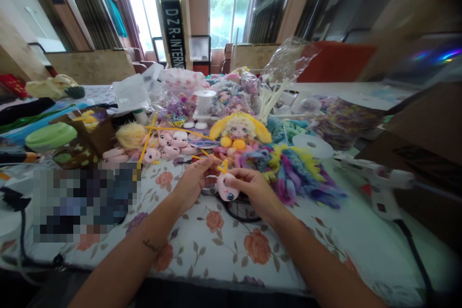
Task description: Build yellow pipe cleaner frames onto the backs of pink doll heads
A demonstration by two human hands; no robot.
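Doll head (228,189), pink, was gripped in the curled fingers of the right hand (250,186) over the near, middle tablecloth (216,245), its face partly covered; the left hand (193,180) pinched a yellow strip (216,166). A pixelated block (84,202) hid items at left; the glue gun (378,185) cord ran off frame at right.

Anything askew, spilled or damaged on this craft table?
Nothing looks spilled or damaged. Loose doll heads lie scattered left of the yellow-haired doll, and the glue gun lies flat at the right, its cord running toward the near edge of the table.
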